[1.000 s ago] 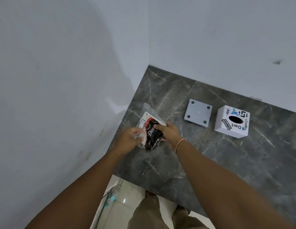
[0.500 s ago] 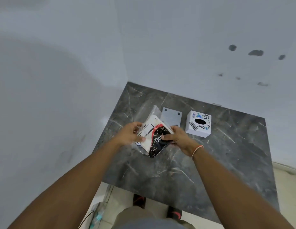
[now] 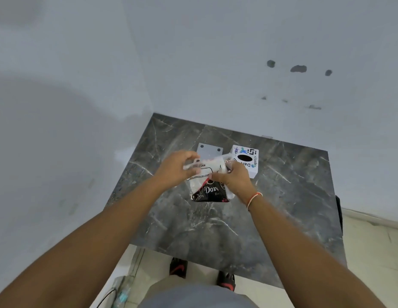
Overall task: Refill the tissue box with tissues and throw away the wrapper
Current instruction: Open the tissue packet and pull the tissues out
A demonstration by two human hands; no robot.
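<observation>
A pack of tissues in a clear plastic wrapper point(image 3: 208, 187), white above and black with red print below, hangs upright over the dark marble table point(image 3: 215, 230). My left hand point(image 3: 178, 167) pinches the wrapper's upper left edge. My right hand point(image 3: 234, 177) grips its upper right side. Behind my right hand stands the white cube tissue box point(image 3: 249, 161) with stickers and an oval opening on top. The box's grey square bottom plate point(image 3: 208, 150) lies beside it to the left, partly hidden by my hands.
The table sits in a corner between two pale walls. Its near edge and right edge drop to a light tiled floor, where my two shoes point(image 3: 178, 266) show. A plastic bottle point(image 3: 122, 295) lies on the floor at lower left.
Both hands have lifted the pack and turned it upright, black end down. They shifted to its top edge, closer to the tissue box. The camera view rose.
</observation>
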